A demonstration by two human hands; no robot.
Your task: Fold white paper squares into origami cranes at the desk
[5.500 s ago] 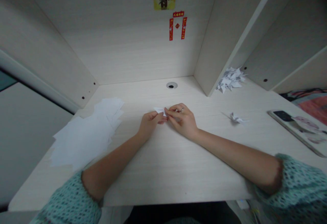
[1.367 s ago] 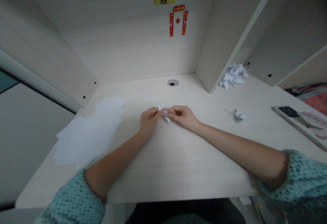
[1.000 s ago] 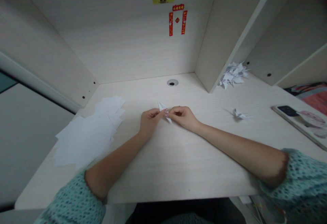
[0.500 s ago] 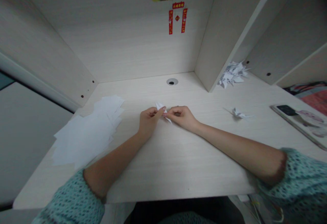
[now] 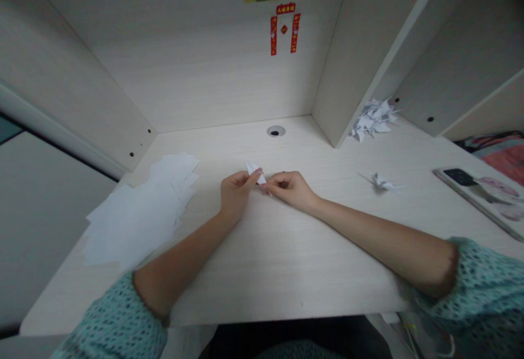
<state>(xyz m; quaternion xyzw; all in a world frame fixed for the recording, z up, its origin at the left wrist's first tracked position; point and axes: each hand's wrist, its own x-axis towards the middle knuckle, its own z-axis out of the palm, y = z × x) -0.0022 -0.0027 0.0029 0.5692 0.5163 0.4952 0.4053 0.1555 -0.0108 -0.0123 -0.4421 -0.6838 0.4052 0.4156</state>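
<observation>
Between my fingertips, just above the middle of the desk, is a small piece of folded white paper (image 5: 252, 167) with a pointed upper end. My left hand (image 5: 237, 192) pinches it from the left, the thumb lying across its face. From the right, my right hand (image 5: 292, 189) grips its lower right end between thumb and index finger. Fingers hide part of the folds. A finished-looking paper crane (image 5: 383, 183) lies on the desk to the right of my right hand.
Loose white paper sheets (image 5: 135, 211) spread over the desk's left side. A heap of folded white paper pieces (image 5: 374, 119) sits behind the upright divider (image 5: 356, 75). At the right lies a phone (image 5: 483, 195), with a reddish cloth (image 5: 505, 157) beyond it. A round cable hole (image 5: 276, 131) is at the back.
My left hand has shifted slightly left with the folded paper, whose upper point now sits further left and more of its face shows. My right hand has barely moved.
</observation>
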